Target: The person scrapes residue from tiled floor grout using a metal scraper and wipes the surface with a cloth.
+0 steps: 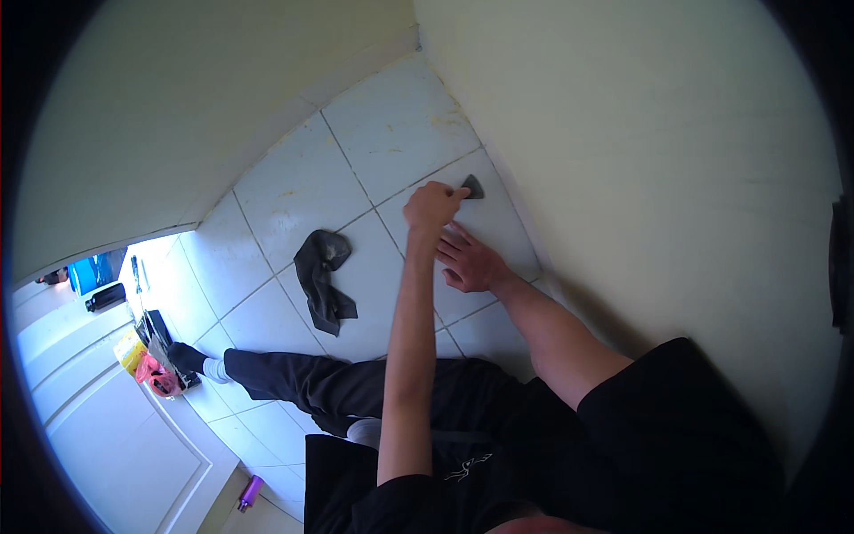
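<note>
Floor corner, pale tiles (507, 231) meeting a cream wall (658, 169). We have the left hand (433, 206) closed on a dark, wedge-shaped flat tool (473, 186); its broad end sits over the tile near the wall, though we cannot tell whether the edge is touching. The right hand (471, 264) lies just below, fingers extended on the tile, clasping nothing that we can see; what may be under the palm is hidden.

How far along: we judge the work under way, not finished. The tile about the tool looks mostly plain to us, but whether that is work done we cannot tell. Yellowish marks (391, 133) show on the tiles farther up, and another patch (288, 193) to the left; these look untouched, so we count them as left. A dark grey cloth (313, 283) lies crumpled to the left, apart from both hands.
</note>
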Demonstrator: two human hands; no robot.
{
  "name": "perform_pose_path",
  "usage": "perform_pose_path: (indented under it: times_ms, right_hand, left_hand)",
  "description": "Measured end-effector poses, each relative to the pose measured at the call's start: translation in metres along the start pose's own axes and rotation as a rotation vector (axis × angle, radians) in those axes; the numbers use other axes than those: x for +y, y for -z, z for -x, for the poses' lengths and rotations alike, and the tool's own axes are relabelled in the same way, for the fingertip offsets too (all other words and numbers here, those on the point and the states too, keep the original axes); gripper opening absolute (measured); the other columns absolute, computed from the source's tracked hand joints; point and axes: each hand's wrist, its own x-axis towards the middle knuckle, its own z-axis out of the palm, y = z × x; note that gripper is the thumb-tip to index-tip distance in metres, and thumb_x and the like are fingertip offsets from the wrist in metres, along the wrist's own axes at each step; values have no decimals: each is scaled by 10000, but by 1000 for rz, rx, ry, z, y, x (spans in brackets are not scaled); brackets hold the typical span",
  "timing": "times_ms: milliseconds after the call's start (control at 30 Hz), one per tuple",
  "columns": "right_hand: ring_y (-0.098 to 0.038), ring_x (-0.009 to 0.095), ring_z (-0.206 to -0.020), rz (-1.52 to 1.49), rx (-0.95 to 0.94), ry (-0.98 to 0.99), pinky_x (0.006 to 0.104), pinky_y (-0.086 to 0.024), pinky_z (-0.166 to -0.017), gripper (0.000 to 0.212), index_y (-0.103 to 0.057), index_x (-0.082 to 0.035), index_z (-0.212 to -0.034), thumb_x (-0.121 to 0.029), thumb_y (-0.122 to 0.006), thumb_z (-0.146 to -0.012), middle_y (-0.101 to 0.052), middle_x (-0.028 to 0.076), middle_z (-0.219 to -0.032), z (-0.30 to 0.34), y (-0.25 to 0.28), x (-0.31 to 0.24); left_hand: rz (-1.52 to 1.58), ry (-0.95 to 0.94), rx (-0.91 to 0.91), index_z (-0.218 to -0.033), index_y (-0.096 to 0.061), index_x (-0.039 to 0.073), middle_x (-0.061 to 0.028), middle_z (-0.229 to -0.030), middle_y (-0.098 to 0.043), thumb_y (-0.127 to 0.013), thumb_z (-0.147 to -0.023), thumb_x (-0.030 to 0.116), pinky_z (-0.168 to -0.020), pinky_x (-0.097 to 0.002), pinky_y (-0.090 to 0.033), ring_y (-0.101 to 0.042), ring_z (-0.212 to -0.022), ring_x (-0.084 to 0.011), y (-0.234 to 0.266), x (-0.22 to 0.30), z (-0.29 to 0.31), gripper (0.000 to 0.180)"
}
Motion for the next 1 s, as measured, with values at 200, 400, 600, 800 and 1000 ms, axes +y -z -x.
perform_pose_path:
  times_ms: [200,400,600,800,1000]
  right_hand:
    - [-255,212,-1519,59,13,2,485,-182,-1257,715,-397,-55,-1517,-295,-610,-878,-319,73,-1627,3,15,-2]
    - [-255,215,-1519,65,17,4,493,-181,-1256,710,-409,-51,-1508,-296,-617,-875,-318,75,-1628,5,16,-2]
    - [-262,233,-1515,59,-45,-2,505,-172,-1256,681,-443,-49,-1484,-293,-614,-873,-342,98,-1606,6,8,2]
    - [-263,238,-1512,13,-57,-3,509,-172,-1256,668,-459,-49,-1472,-300,-614,-873,-357,105,-1589,6,5,2]
    - [-260,221,-1515,46,15,-15,495,-185,-1256,698,-418,-51,-1499,-298,-612,-875,-331,87,-1613,6,16,-3]
  left_hand:
    - [18,81,197,-818,-796,141,-76,-814,-753,-658,-825,632,-776,-400,-541,-722,-794,-257,40,-95,12,510]
    - [-33,139,120,-851,-809,152,-71,-834,-760,-671,-819,630,-810,-426,-547,-728,-858,-280,67,-91,12,499]
    - [66,-18,66,-889,-811,170,-82,-896,-769,-640,-836,650,-849,-421,-547,-729,-932,-256,3,19,-33,512]
    - [58,-2,-18,-840,-799,193,-39,-846,-757,-629,-850,634,-814,-416,-542,-721,-872,-248,7,41,-34,472]
    - [149,47,44,-778,-788,158,-81,-834,-741,-646,-828,643,-796,-417,-533,-712,-855,-274,12,-11,-4,507]
